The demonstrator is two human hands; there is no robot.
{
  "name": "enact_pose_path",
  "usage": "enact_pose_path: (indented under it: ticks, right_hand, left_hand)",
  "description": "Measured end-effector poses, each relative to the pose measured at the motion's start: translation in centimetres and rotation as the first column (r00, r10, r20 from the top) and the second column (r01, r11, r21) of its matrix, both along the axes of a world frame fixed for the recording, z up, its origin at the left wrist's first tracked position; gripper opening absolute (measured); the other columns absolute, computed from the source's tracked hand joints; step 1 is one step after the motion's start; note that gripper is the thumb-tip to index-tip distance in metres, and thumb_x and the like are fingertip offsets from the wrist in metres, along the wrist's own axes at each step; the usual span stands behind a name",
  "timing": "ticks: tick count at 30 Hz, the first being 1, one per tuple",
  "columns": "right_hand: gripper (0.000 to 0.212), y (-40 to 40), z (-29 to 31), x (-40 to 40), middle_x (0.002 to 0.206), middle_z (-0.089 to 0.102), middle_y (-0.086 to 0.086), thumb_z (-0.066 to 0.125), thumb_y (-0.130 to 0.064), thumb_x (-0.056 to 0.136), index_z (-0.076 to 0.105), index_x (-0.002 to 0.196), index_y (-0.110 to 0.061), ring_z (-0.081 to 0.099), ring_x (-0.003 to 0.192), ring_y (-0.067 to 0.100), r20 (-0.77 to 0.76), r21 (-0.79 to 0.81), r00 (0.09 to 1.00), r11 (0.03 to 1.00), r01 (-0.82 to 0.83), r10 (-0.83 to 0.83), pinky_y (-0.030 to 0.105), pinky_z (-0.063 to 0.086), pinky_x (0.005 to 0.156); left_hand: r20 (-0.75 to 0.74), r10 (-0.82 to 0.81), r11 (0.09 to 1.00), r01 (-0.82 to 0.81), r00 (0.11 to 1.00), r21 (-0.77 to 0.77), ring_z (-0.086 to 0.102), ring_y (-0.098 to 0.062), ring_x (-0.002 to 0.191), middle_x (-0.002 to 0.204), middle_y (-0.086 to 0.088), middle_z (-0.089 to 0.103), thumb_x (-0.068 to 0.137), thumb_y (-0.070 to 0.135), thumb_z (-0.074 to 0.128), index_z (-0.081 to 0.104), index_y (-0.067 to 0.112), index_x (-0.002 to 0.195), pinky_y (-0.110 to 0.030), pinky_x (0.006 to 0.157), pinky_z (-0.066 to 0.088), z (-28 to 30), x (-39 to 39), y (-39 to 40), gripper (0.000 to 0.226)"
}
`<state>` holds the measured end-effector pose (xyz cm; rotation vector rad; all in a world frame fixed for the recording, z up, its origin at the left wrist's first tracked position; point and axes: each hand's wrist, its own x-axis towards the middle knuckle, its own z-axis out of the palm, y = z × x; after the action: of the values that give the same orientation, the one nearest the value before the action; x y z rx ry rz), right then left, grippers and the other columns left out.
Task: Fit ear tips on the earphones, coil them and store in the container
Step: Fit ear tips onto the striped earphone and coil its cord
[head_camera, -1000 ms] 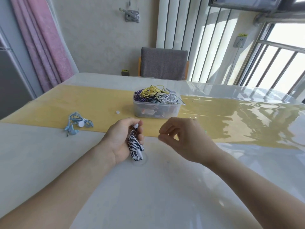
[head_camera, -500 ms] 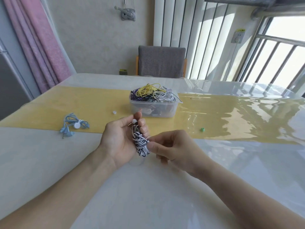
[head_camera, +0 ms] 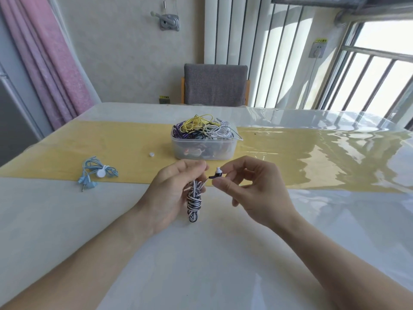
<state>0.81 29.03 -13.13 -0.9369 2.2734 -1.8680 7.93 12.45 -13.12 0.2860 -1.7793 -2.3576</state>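
Lifted clear, right hand [head_camera: 252, 191] pinches earbud [head_camera: 217, 172] (left hand [head_camera: 172, 193] grips coil [head_camera: 194, 201]).

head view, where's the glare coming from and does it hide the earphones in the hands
Head view: daylight from the window at right throws rippled glare across the glossy table cover; the striped earphone bundle in the left hand and the earbud pinched by the right hand stay sharp and clear of it.
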Motion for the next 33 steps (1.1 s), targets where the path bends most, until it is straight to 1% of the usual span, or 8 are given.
enact_pose_path:
  ticks: [3, 5, 11, 15, 20, 25, 28, 33]
  right_hand:
    - [0.015, 0.2, 0.0, -0.2, 0.061, 0.065, -0.005, 0.087, -0.016, 0.076, 0.072, 0.082, -0.015, 0.058, 0.045, 0.018, -0.024, 0.017, 0.999, 1.0, 0.026, -0.025, 0.029, 0.05, 0.047]
    - [0.015, 0.2, 0.0, 0.0, 0.062, 0.066, -0.002, 0.086, -0.014, 0.076, 0.072, 0.081, -0.015, 0.058, 0.047, 0.016, -0.023, 0.019, 1.0, 1.0, 0.001, -0.001, 0.03, 0.051, 0.047]
    - [0.029, 0.5, 0.6, -0.3, 0.071, 0.074, 0.004, 0.09, -0.016, 0.069, 0.067, 0.086, -0.011, 0.065, 0.055, 0.021, 0.012, -0.038, 0.998, 0.998, -0.059, 0.06, 0.035, 0.058, 0.056]
    - [0.019, 0.8, 1.0, -0.7, 0.068, 0.074, 0.009, 0.08, -0.023, 0.075, 0.072, 0.077, -0.005, 0.071, 0.06, 0.027, 0.025, -0.087, 0.992, 0.989, -0.122, 0.124, 0.036, 0.059, 0.06]
    - [0.029, 0.6, 0.9, -0.6, 0.067, 0.071, 0.012, 0.071, -0.028, 0.081, 0.073, 0.082, 0.001, 0.07, 0.059, 0.028, 0.098, -0.132, 0.987, 0.985, -0.114, 0.128, 0.035, 0.059, 0.059]
    - [0.028, 0.5, 0.6, -0.4, 0.074, 0.073, 0.016, 0.074, -0.023, 0.079, 0.074, 0.092, 0.003, 0.07, 0.066, 0.024, 0.224, -0.124, 0.948, 0.971, -0.202, 0.226, 0.032, 0.059, 0.069]
    - [0.017, 0.4, 0.3, -0.6, 0.075, 0.072, 0.015, 0.072, -0.011, 0.084, 0.075, 0.096, 0.001, 0.069, 0.067, 0.022, 0.275, -0.145, 0.936, 0.971, -0.188, 0.222, 0.029, 0.057, 0.07]
    - [0.018, 0.0, -0.2, -0.4, 0.08, 0.071, 0.009, 0.067, -0.009, 0.088, 0.075, 0.103, -0.002, 0.065, 0.074, 0.017, 0.274, -0.179, 0.931, 0.964, -0.195, 0.24, 0.031, 0.058, 0.074]
  left_hand:
    - [-0.029, -0.097, 0.979, 0.09, 0.995, -0.184, 0.058, -0.012, 0.069, 0.074, 0.001, 0.066, 0.077, 0.021, 0.078, 0.067, 0.006, 0.102, -0.016, 0.062, 0.046, 0.0, 0.4, 0.4, 0.031]
    - [-0.035, -0.094, 0.972, 0.084, 0.995, -0.218, 0.059, -0.009, 0.066, 0.074, 0.004, 0.071, 0.075, 0.019, 0.073, 0.068, 0.008, 0.099, -0.013, 0.062, 0.046, -0.1, 0.5, 0.6, 0.027]
    - [-0.042, -0.076, 0.988, 0.069, 0.996, -0.141, 0.056, -0.015, 0.061, 0.072, -0.004, 0.068, 0.07, 0.02, 0.072, 0.068, 0.006, 0.095, -0.017, 0.059, 0.045, -0.2, 0.4, 0.5, 0.029]
    - [-0.026, -0.067, 0.995, 0.065, 0.997, -0.072, 0.054, -0.015, 0.057, 0.081, -0.012, 0.071, 0.071, 0.018, 0.07, 0.067, 0.004, 0.092, -0.022, 0.058, 0.042, 0.2, 0.5, 0.4, 0.026]
    - [-0.028, -0.046, 0.996, 0.044, 0.999, -0.074, 0.049, -0.011, 0.052, 0.077, -0.011, 0.069, 0.071, 0.011, 0.07, 0.066, 0.004, 0.097, -0.014, 0.049, 0.039, 0.5, 0.6, 0.4, 0.027]
    - [-0.065, 0.01, 0.961, -0.028, 0.998, -0.273, 0.058, -0.006, 0.065, 0.079, -0.005, 0.072, 0.07, 0.022, 0.076, 0.075, 0.011, 0.095, -0.013, 0.062, 0.044, 0.0, 0.6, 0.2, 0.027]
    - [-0.097, 0.058, 0.927, -0.09, 0.994, -0.365, 0.059, -0.01, 0.076, 0.084, -0.009, 0.074, 0.077, 0.016, 0.077, 0.077, 0.016, 0.093, -0.015, 0.07, 0.048, -0.4, 0.6, 0.0, 0.016]
    - [-0.07, 0.037, 0.89, -0.065, 0.997, -0.451, 0.06, -0.015, 0.078, 0.088, -0.008, 0.072, 0.079, 0.029, 0.075, 0.075, 0.02, 0.107, -0.021, 0.076, 0.047, -0.5, 0.6, 0.1, 0.029]
